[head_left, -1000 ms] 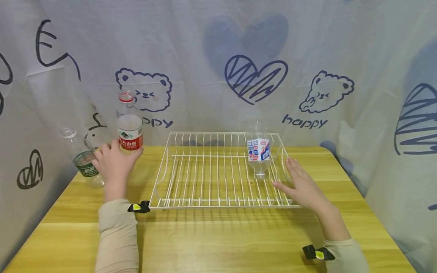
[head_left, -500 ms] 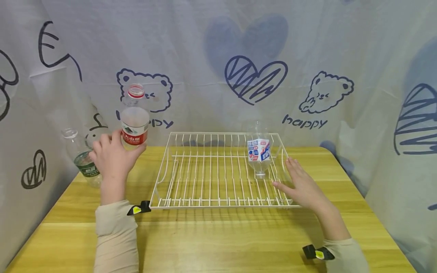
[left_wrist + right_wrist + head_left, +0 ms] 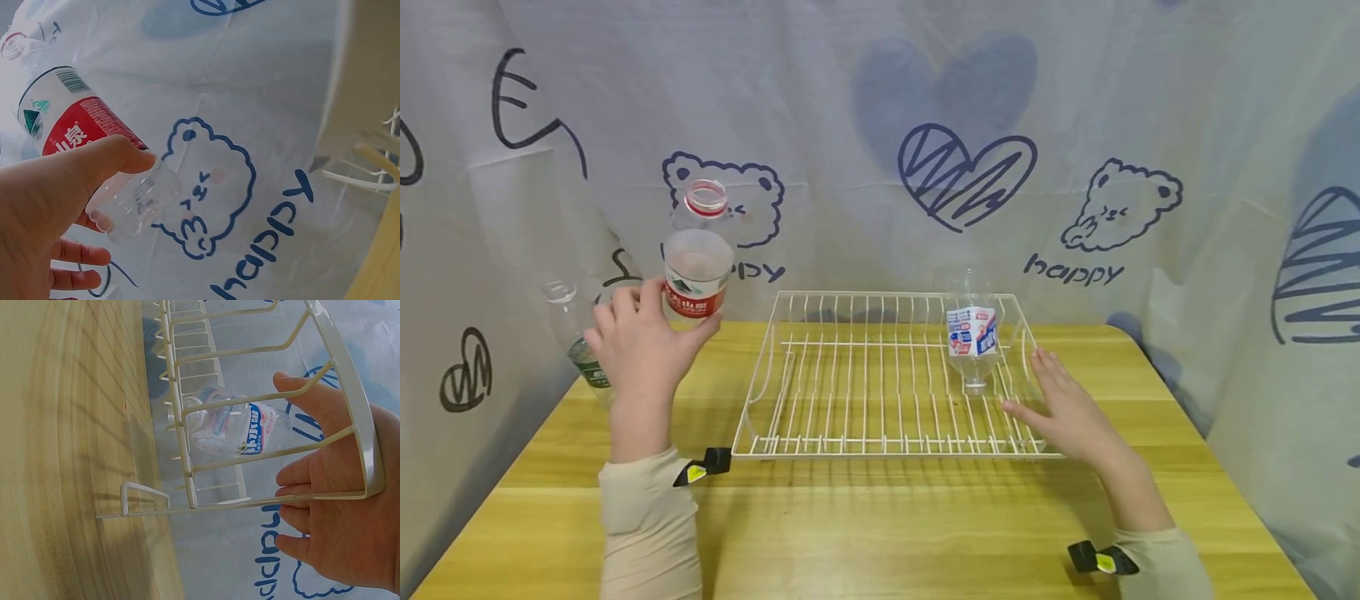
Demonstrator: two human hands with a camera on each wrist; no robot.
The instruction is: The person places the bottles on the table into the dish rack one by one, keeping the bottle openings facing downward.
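Note:
My left hand [image 3: 643,358] grips a clear plastic bottle [image 3: 696,287] with a red and white label, held up left of the rack, its capless neck upward. In the left wrist view, the thumb of my left hand [image 3: 69,181] lies across the lower part of this bottle [image 3: 81,125]. My right hand [image 3: 1071,417], fingers straight, is at the right side of the white wire rack [image 3: 880,456]. A second clear bottle [image 3: 972,332], with a blue and white label, stands neck down in the rack, close to my right hand [image 3: 350,531].
A clear bottle [image 3: 589,367] with a green label stands at the table's left, partly hidden behind my left hand. The rack sits on a wooden table [image 3: 880,533]. A patterned curtain [image 3: 842,225] hangs behind and along both sides.
My left hand has lifted the red-labelled bottle a little and moved it slightly right, tipping its mouth toward me. My right hand and the rack have stayed in place.

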